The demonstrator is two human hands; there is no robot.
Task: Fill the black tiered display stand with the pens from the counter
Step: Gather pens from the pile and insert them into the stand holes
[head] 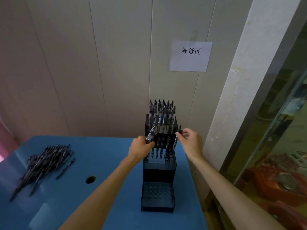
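A black tiered display stand (158, 175) stands on the blue counter (99, 171) near its right edge. Its top tier is packed with upright pens (162, 113), the middle tier holds several pens, and the bottom tier (157, 194) shows bare holes. My left hand (141, 148) grips a small bunch of pens (150, 134) beside the middle tier. My right hand (191, 140) pinches a single pen (177, 138), held upright over the right side of the middle tier. A pile of loose pens (43, 165) lies at the counter's left.
A round hole (90, 179) is cut in the counter left of the stand. A white paper sign (190, 56) hangs on the panelled wall behind. A glass case (274, 155) with red items runs along the right side.
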